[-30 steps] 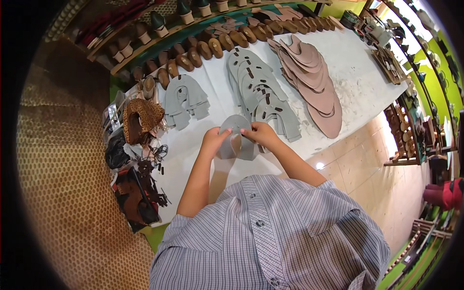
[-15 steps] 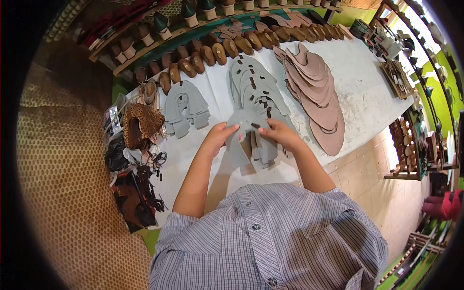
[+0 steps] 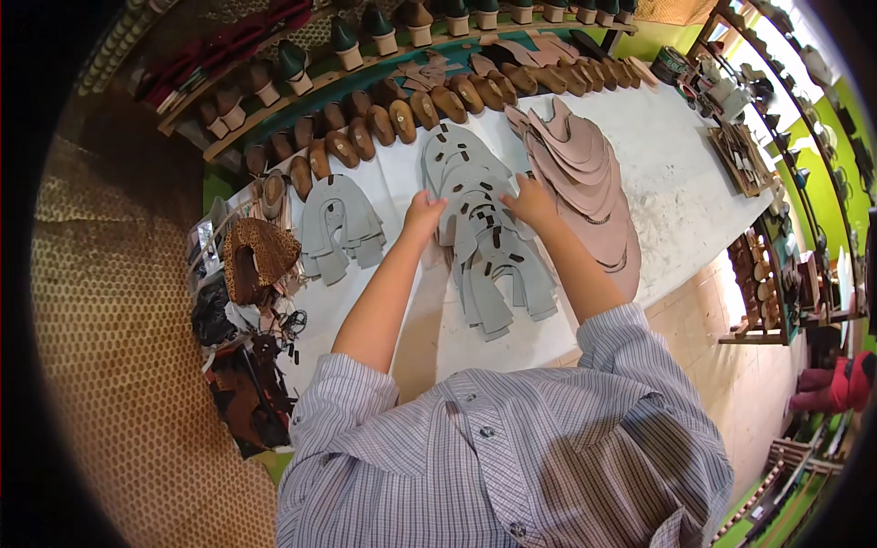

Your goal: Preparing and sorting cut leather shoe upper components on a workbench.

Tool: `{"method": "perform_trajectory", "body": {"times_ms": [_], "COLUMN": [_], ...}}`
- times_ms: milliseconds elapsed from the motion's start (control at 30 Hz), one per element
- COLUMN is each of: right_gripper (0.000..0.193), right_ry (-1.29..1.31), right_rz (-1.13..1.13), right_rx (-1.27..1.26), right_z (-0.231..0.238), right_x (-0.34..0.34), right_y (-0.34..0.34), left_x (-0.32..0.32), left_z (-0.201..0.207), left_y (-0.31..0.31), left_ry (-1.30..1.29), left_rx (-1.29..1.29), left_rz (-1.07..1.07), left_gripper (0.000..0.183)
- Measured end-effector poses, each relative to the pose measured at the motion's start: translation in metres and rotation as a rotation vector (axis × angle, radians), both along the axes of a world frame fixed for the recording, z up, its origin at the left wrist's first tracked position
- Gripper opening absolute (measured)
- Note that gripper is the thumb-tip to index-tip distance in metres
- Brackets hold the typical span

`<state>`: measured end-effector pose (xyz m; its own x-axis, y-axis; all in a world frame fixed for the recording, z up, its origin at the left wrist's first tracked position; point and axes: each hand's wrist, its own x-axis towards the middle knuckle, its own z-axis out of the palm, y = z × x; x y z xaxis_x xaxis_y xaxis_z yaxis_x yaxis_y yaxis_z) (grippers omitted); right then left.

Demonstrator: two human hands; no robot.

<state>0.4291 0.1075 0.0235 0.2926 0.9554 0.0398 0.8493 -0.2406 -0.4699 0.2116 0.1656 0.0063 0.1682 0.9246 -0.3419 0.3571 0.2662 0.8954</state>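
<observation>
A row of overlapping grey U-shaped shoe-upper pieces (image 3: 464, 176) with small dark tabs lies on the white-covered table (image 3: 402, 301) before me. The nearest upper pieces (image 3: 539, 290) spread their legs toward me. My left hand (image 3: 423, 217) is at the row's left edge, thumb and forefinger apart. On the opposite edge is my right hand (image 3: 533, 202), its thumb pointing inward and fingers parted. Neither hand visibly holds a piece; whether the fingertips touch the row is unclear. A smaller grey stack (image 3: 340, 205) lies to the left.
Pinkish-tan sole-shaped pieces (image 3: 607, 219) overlap at right. Brown shoe lasts (image 3: 402, 121) line the table's back, below a shelf with more lasts (image 3: 343, 41). A leopard-print piece (image 3: 262, 248) and dark scraps (image 3: 247, 384) crowd the left edge. A rack (image 3: 763, 283) stands beyond the right side.
My hands have let go of the grey upper pieces at the near end, which now lie flat on the table. Both hands have moved farther away along the row's sides.
</observation>
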Motion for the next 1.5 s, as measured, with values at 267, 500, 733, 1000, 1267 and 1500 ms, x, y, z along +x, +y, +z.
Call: {"method": "perform_trajectory", "body": {"times_ms": [267,500,733,1000,1267,1500], "right_gripper": [0.032,0.021,0.022,0.009,0.015,0.015], "right_ry": [0.174,0.152,0.053,0.056,-0.003,0.158], "right_rz": [0.189,0.530,0.763,0.838,0.745,0.792], "right_rx": [0.287,0.306,0.418,0.225,0.128,0.121], "right_z": [0.012,0.016,-0.004,-0.021,0.009,-0.017], "right_x": [-0.029,-0.135,-0.224,-0.227,-0.221,-0.223], "right_y": [-0.028,0.000,0.037,0.073,0.064,0.066], "left_x": [-0.072,-0.182,-0.239,-0.250,-0.241,-0.245], "left_z": [-0.008,0.001,0.019,0.022,0.044,0.042], "left_y": [-0.058,-0.038,-0.014,-0.009,-0.036,-0.037], "left_ry": [-0.003,0.597,1.133,1.246,1.066,1.082], "left_rx": [0.113,0.676,0.819,0.936,1.110,0.979], "left_rz": [-0.133,0.182,-0.089,-0.292,-0.010,-0.029], "left_gripper": [0.025,0.016,0.015,0.005,0.014,0.008]}}
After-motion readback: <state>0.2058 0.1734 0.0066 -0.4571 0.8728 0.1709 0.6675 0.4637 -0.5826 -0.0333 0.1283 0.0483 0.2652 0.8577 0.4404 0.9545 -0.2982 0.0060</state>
